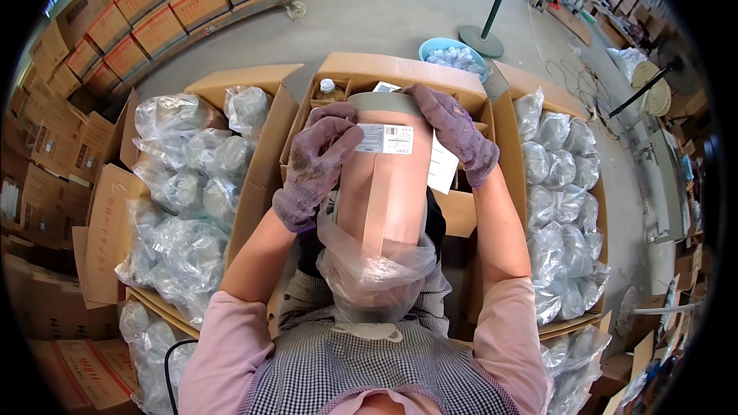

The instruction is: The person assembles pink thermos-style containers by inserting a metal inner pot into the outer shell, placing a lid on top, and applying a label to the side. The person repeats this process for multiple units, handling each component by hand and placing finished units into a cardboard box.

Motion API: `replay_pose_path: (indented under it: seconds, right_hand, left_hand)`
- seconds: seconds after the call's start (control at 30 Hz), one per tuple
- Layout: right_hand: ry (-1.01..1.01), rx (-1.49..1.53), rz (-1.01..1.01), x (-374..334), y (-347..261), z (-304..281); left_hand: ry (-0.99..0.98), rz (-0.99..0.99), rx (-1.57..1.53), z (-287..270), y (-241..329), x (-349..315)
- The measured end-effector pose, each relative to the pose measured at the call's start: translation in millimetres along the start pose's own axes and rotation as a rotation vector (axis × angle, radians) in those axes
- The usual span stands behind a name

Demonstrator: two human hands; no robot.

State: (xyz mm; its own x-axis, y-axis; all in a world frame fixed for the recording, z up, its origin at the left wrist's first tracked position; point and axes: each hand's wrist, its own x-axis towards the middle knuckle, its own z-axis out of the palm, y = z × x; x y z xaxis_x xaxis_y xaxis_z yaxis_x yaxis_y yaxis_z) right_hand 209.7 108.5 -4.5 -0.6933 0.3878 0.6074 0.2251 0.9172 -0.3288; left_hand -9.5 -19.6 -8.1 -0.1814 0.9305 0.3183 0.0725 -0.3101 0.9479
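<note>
A large pink, flask-like cylinder [388, 192] with a grey end [384, 102] stands tilted in front of my body, the grey end away from me. Crumpled clear plastic bag [377, 269] surrounds its lower part. A white printed label [384, 139] sits near the grey end. My left hand [314, 165], in a worn purple glove, has bent fingers against the cylinder's left side, thumb and fingertips at the label's left edge. My gloved right hand [461, 134] curls over the grey end from the right. Its fingertips are partly hidden.
An open divided carton [407, 67] lies ahead, holding a brown bottle [328, 91] with a white cap. Cartons of plastic-wrapped items flank me on the left [265, 146] and right [503, 154]. Farther off are a blue basin [478, 60], a stand [483, 40] and stacked boxes [157, 29].
</note>
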Motion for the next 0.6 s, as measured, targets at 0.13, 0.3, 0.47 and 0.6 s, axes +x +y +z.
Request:
replay_pose_path:
  seconds: [0.13,0.3,0.47,0.6]
  right_hand:
    - [-0.083,0.232,0.235,-0.3,-2.9,-2.6]
    - [-0.129,0.487,0.480,14.8,-34.2,-16.2]
    - [-0.190,0.492,0.585,18.7,-37.7,-20.8]
    - [-0.208,0.460,0.577,18.4,-37.7,-23.5]
  left_hand:
    - [-0.030,-0.045,-0.022,1.6,-2.4,0.8]
    - [-0.035,-0.010,0.049,-2.3,-4.8,0.4]
    - [-0.012,0.028,0.079,-2.3,-12.3,3.4]
    - [-0.012,0.052,0.114,1.6,-12.4,3.9]
